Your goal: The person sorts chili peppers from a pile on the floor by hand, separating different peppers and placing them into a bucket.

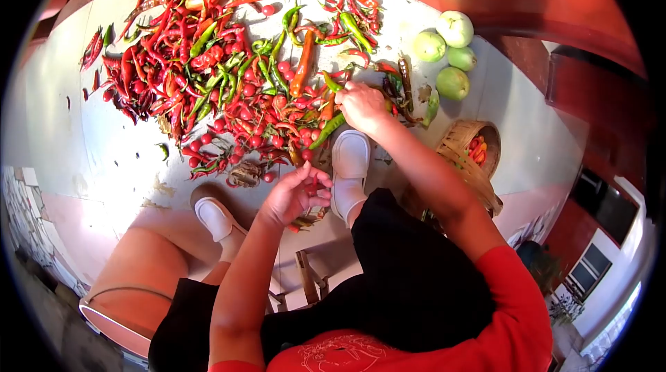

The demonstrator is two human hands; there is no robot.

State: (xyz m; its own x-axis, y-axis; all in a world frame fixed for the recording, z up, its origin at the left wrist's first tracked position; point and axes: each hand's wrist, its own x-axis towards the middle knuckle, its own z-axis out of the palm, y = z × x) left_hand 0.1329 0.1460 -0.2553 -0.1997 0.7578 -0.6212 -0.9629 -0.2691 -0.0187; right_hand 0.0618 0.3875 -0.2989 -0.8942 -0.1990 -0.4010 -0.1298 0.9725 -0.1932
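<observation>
A big heap of red chili peppers [163, 53] is spread over the pale floor, mixed with green ones and small round red peppers [246, 114]. At the heap's right side, my right hand [364, 106] pinches a green chili pepper [331, 81] by its near end. Just below that hand lies a long green pepper [327, 129]. My left hand [297, 195] is lower, in front of the heap's near edge, palm turned inward and fingers loosely curled. A bit of red shows among those fingers, too small to name. An orange-red long pepper [302, 63] lies beyond.
Several pale green round vegetables [453, 84] sit at the right. A wicker basket [454, 137] with red and orange peppers stands near my right forearm. A smaller pile of peppers [350, 11] lies at the back. My shoes [350, 153] are close to the heap.
</observation>
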